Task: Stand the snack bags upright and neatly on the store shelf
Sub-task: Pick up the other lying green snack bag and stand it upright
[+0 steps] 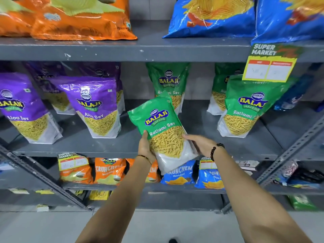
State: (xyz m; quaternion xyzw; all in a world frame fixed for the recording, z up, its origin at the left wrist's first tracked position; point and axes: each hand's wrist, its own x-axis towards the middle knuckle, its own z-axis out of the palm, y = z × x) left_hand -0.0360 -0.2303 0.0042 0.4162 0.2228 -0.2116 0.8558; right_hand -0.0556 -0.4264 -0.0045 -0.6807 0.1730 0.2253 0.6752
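Nearest, the left hand (146, 146) and the right hand (199, 143) clamp a green Ratlami Sev bag (164, 132) between them, the left on its lower left edge, the right against its lower right side. The bag hangs in the air just in front of the middle shelf (78, 142), its white base below the shelf's front lip. Its long axis leans, top tipped to the left and away. Both hands sit low on the bag, so neither is clearly nearer the shelf. Beyond it, bare shelf lies between the standing purple bag (98, 106) and the standing green bag (245, 106); a rear green bag (168, 81) stands directly behind the gap. Righting the bag probably calls for lifting its base over the lip.
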